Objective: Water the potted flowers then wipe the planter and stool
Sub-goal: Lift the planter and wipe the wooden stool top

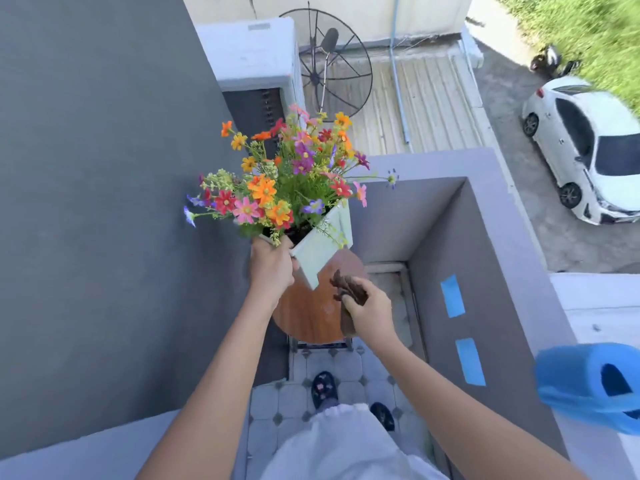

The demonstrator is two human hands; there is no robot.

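1. Pale mint-green planter (pixel 320 251), just one, square-sided, tipped up on a corner. The left hand (pixel 272 268) is clamped round its near left edge, fingers wrapped over the rim.
2. Right above that grip sits one big bunch of flowers (pixel 287 181), orange, red, pink, purple and yellow all mixed; way too many blooms to count properly.
3. One brown cloth (pixel 348 289), bunched up in the right hand (pixel 369 306), which is closed tight around it. A strip of it hangs down below the fist.
4. The cloth hand sits just right of the planter's lowest corner, close to it; can't tell if the cloth touches the planter.
5. Under both hands is one round wooden stool (pixel 308 317). Whether the planter's low corner rests on it or hangs clear, I can't tell.
6. Far off to the right of the cloth hand, one blue watering can (pixel 588 386) sits on the balcony ledge (pixel 540 292), with two blue tape strips (pixel 452 296) on the wall face between.
7. Two patterned slippers (pixel 323 389) on the tiled floor below the arms.
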